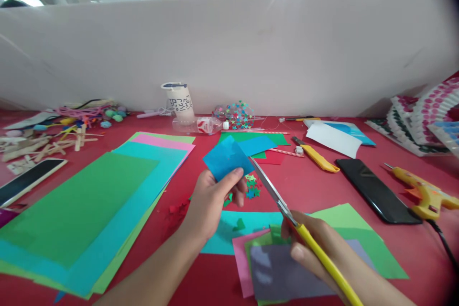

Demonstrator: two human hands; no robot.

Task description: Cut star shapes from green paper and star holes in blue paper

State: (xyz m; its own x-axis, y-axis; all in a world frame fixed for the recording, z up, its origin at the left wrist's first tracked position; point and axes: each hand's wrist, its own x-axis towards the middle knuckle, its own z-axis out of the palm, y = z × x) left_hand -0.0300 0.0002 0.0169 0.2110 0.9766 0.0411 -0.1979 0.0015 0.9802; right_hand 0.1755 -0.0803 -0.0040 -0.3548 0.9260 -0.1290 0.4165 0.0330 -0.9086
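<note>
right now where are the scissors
In the head view, the scissors are right of centre, held in the right hand, their blade tips at the right edge of the blue paper in the left hand.

Red tabletop [315, 189]: coloured paper stack [89, 201] at left; yellow cutter [320, 158], black phone [376, 191], glue gun [421, 186] at right.

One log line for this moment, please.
left hand: holding blue paper | right hand: holding yellow-handled scissors | nearby: small stars, purple sheet
</note>
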